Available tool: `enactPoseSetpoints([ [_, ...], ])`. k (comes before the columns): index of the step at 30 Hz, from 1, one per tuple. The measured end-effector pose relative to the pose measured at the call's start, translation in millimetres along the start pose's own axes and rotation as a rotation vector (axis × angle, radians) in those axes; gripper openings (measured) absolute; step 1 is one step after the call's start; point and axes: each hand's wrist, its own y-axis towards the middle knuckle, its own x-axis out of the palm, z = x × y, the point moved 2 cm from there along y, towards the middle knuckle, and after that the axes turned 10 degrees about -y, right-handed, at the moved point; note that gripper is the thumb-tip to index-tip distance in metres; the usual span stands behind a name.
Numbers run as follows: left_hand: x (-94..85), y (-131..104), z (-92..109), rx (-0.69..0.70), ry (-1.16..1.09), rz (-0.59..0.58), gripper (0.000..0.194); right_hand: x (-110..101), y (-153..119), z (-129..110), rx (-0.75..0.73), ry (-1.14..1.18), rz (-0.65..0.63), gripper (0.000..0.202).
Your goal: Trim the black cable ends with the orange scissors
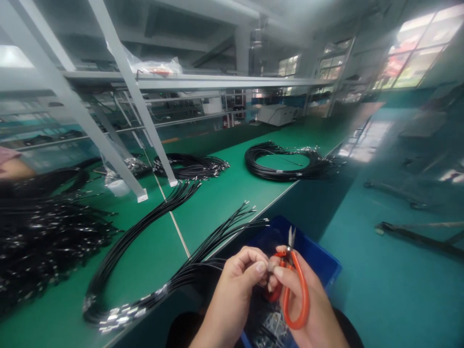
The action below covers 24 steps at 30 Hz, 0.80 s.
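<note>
My left hand (241,278) is closed in a pinch, thumb against forefinger, at a small pale thing (270,266) too small to name. My right hand (311,299) meets it there with its thumb and fingertips. Scissors with orange handles (303,295) hang in the right hand, their short blades pointing up and away from me. A looped bundle of black cables (130,241) lies on the green table, and part of it passes behind my left hand. Whether the left fingers touch the cables is hidden.
Below my hands is a blue bin (328,263) with loose scraps inside. Coiled black cables (279,174) lie farther along the green table (217,198). A large black cable pile (47,246) covers the left side. White shelf posts (145,111) rise from the table.
</note>
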Motion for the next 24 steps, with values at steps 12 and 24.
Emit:
enactPoseSetpoints([
  [12, -0.6, -2, 3, -0.002, 0.025, -0.036, 0.012, -1, 3, 6, 0.04, 0.045, -0.051, 0.033],
  [24, -1.8, -2, -6, 0.236, 0.226, 0.253, 0.015, -4, 7, 8, 0.003, 0.077, -0.051, 0.029],
])
